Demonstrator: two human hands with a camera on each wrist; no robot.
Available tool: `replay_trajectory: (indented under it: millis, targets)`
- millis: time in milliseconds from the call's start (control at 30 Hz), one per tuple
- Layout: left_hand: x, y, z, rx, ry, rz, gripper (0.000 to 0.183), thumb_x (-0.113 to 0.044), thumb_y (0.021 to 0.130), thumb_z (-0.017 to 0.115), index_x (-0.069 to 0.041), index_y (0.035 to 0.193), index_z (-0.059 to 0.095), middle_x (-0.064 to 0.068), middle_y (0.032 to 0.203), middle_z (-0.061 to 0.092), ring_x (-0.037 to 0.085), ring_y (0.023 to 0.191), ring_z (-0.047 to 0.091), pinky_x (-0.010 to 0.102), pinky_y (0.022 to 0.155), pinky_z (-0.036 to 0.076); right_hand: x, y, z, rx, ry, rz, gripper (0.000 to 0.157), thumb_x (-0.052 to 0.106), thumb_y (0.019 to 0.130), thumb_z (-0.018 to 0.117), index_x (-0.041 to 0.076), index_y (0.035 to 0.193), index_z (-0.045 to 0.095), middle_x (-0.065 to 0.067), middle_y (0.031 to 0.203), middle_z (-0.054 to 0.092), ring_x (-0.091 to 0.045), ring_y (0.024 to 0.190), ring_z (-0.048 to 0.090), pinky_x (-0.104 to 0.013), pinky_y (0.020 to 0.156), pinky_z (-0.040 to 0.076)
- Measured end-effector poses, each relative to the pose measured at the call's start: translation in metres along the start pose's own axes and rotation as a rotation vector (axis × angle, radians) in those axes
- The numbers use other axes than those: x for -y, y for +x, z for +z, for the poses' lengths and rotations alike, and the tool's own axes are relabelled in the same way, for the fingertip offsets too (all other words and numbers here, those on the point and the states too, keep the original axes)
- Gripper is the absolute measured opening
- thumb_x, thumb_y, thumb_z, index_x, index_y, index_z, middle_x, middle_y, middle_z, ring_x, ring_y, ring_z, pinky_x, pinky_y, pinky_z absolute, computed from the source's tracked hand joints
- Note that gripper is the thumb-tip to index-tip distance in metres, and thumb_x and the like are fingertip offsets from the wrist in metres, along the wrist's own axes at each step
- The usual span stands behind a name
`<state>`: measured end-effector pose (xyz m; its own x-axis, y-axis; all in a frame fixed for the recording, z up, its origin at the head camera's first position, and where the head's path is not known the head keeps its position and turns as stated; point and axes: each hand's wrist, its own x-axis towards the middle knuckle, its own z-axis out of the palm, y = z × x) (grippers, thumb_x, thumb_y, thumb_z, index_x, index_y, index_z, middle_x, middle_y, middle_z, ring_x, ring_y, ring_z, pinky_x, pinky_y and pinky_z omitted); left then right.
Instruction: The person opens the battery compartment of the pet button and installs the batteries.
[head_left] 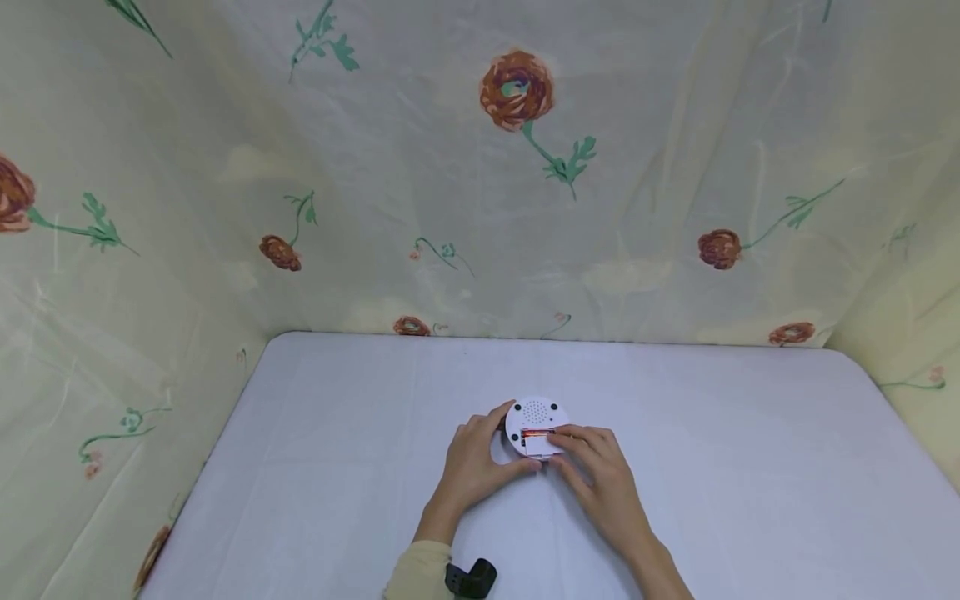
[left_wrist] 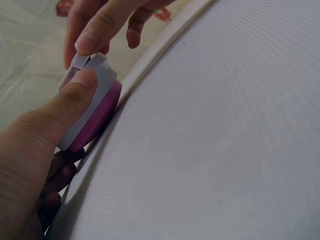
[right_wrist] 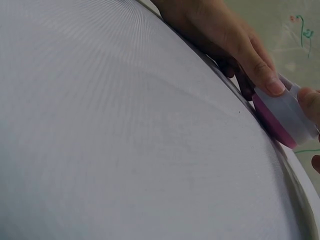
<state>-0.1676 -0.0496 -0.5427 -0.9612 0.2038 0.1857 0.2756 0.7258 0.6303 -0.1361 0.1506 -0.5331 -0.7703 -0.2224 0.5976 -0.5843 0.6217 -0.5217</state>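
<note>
A round white device (head_left: 536, 412) with a pink lower part lies with its speaker holes and small dark feet facing up. In its battery compartment an orange-red battery (head_left: 537, 432) shows, and a white battery cover (head_left: 542, 446) overlaps the compartment's near part. My left hand (head_left: 476, 460) grips the device from the left, thumb on the near edge and fingers around the far side. On the right, my right hand (head_left: 600, 473) pinches the cover at the device's edge. In the left wrist view the cover (left_wrist: 80, 61) stands tilted up from the device, under the right thumb.
The table (head_left: 322, 433) is spread with a white cloth. Pale curtains (head_left: 615, 275) with a flower print close in the back and both sides. A black wrist camera (head_left: 471, 578) sits by the left sleeve (head_left: 420, 572).
</note>
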Motion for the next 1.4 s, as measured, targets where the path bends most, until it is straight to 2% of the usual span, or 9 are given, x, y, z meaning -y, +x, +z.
replay_trajectory:
  millis: [233, 667, 933, 1400]
  targets:
    - [-0.0004, 0.0006, -0.0019, -0.014, -0.006, 0.013, 0.090, -0.067, 0.066, 0.071, -0.029, 0.142, 0.041, -0.001, 0.126, 0.061, 0.017, 0.107, 0.054, 0.035, 0.086, 0.043, -0.0011, 0.0020, 0.0020, -0.008, 0.005, 0.011, 0.037, 0.008, 0.078, 0.075, 0.017, 0.113, 0.069, 0.003, 0.117, 0.063, -0.014, 0.110, 0.047, -0.016, 0.100, 0.030]
    - [-0.0019, -0.0005, -0.0002, -0.014, 0.013, 0.006, 0.090, -0.067, 0.068, 0.070, -0.028, 0.143, 0.040, 0.000, 0.125, 0.061, 0.018, 0.105, 0.054, 0.034, 0.084, 0.043, 0.0021, 0.0038, 0.0042, 0.015, -0.011, 0.067, 0.032, 0.013, 0.080, 0.075, 0.019, 0.111, 0.069, 0.001, 0.117, 0.062, -0.015, 0.111, 0.045, -0.024, 0.097, 0.032]
    - [-0.0026, 0.0001, -0.0001, -0.010, 0.019, 0.003, 0.090, -0.067, 0.068, 0.070, -0.028, 0.143, 0.040, 0.001, 0.125, 0.061, 0.019, 0.105, 0.055, 0.035, 0.084, 0.044, 0.0022, 0.0044, 0.0053, 0.000, -0.023, 0.034, 0.029, 0.010, 0.080, 0.074, 0.018, 0.108, 0.070, -0.002, 0.115, 0.062, -0.019, 0.109, 0.045, -0.030, 0.092, 0.034]
    - [-0.0023, -0.0002, 0.0004, -0.008, 0.017, -0.005, 0.090, -0.069, 0.067, 0.069, -0.028, 0.143, 0.040, 0.001, 0.126, 0.061, 0.018, 0.105, 0.055, 0.034, 0.084, 0.043, 0.0043, 0.0059, 0.0078, -0.001, -0.002, 0.091, 0.026, 0.015, 0.081, 0.074, 0.018, 0.107, 0.071, -0.001, 0.115, 0.061, -0.018, 0.108, 0.043, -0.031, 0.090, 0.034]
